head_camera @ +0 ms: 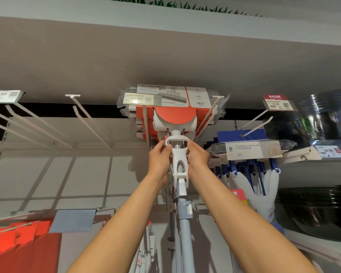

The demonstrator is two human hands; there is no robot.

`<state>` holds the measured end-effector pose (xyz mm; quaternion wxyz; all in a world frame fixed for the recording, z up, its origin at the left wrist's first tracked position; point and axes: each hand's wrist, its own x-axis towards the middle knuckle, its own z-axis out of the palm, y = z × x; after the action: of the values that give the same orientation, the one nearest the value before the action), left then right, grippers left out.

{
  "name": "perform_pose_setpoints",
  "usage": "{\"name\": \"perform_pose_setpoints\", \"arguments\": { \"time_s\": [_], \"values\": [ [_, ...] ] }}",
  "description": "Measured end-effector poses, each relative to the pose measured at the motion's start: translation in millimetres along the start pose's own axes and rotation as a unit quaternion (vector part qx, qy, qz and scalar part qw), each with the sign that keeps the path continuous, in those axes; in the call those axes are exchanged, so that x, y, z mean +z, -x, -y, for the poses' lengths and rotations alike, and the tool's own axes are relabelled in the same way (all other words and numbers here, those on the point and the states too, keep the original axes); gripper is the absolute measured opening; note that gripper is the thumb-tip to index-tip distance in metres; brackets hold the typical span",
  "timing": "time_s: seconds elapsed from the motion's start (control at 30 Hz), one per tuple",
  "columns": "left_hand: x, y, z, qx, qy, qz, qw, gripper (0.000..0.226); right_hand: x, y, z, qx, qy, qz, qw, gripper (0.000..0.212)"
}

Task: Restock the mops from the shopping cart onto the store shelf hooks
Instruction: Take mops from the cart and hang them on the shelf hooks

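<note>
Mop (178,164) held overhead: left hand (158,157) and right hand (198,156) pinch its white squeeze handle from either side, equally near. Its pole runs down toward the person; the red-carded head sits up among the shelf hooks (206,117).

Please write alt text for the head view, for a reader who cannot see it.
Both raised hands, left hand and right hand, grip the white plastic lever handle of a red-packaged sponge mop at the white metal shelf hooks. Blue-packaged sponge mops hang to its right, empty white hooks to its left.
</note>
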<state>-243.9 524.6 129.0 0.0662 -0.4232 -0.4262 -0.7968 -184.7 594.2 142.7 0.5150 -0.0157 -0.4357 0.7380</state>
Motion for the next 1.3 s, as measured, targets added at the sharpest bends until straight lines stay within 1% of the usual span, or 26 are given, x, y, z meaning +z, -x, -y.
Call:
{"name": "perform_pose_setpoints", "arguments": {
  "time_s": [0.07, 0.17, 0.27, 0.37, 0.43, 0.53, 0.63, 0.83, 0.9, 0.97, 1.03, 1.1, 1.17, 1.3],
  "values": [
    [-1.2, 1.3, 1.1, -0.007, -0.008, -0.005, 1.000, 0.030, -0.3, 5.7, 2.1, 0.018, -0.007, 0.001, 1.000, 0.011],
    [-3.2, 1.8, 4.1, -0.011, -0.045, -0.005, 0.999, 0.027, -1.4, 10.5, 6.3, 0.046, -0.015, -0.001, 0.999, 0.013],
    [-3.2, 2.4, 4.8, -0.022, -0.063, 0.012, 0.998, 0.025, -3.9, 13.0, 7.1, 0.056, 0.014, 0.015, 0.998, 0.015],
    [-1.8, 5.3, 3.4, -0.073, -0.014, 0.028, 0.997, 0.037, -7.9, 18.8, 8.2, 0.063, 0.037, 0.052, 0.996, 0.027],
    [0.1, 9.1, 0.9, -0.109, 0.028, 0.060, 0.992, 0.045, -11.0, 24.9, 11.8, 0.067, 0.042, 0.072, 0.994, 0.032],
    [2.1, 15.0, -5.7, -0.132, 0.016, 0.100, 0.986, 0.052, -13.6, 29.9, 17.1, 0.072, 0.055, 0.104, 0.990, 0.027],
    [-0.9, 18.1, -10.9, -0.141, 0.008, 0.095, 0.985, 0.052, -15.4, 32.9, 16.5, 0.082, 0.056, 0.132, 0.986, 0.033],
    [1.1, 24.3, -15.5, -0.128, 0.046, 0.087, 0.987, 0.052, -18.9, 33.6, 16.3, 0.081, 0.064, 0.150, 0.983, 0.044],
    [4.0, 27.3, -18.1, -0.122, 0.059, 0.072, 0.988, 0.051, -20.3, 36.0, 21.6, 0.099, 0.063, 0.156, 0.981, 0.044],
    [6.0, 27.9, -17.1, -0.118, 0.081, 0.055, 0.988, 0.052, -22.0, 37.3, 24.8, 0.117, 0.053, 0.151, 0.980, 0.049],
    [10.3, 28.8, -16.3, -0.116, 0.098, 0.046, 0.987, 0.051, -21.2, 37.0, 25.6, 0.124, 0.048, 0.156, 0.979, 0.048],
    [14.5, 29.0, -14.3, -0.110, 0.110, 0.035, 0.987, 0.049, -18.9, 36.6, 22.4, 0.116, 0.035, 0.155, 0.980, 0.051],
    [18.0, 28.4, -12.4, -0.103, 0.125, 0.029, 0.986, 0.049, -15.0, 30.1, 14.1, 0.100, 0.023, 0.136, 0.985, 0.055],
    [28.3, 26.9, -11.5, -0.097, 0.128, 0.032, 0.986, 0.057, -16.4, 12.1, 5.3, 0.076, -0.006, 0.114, 0.991, 0.058]
  ]
}}
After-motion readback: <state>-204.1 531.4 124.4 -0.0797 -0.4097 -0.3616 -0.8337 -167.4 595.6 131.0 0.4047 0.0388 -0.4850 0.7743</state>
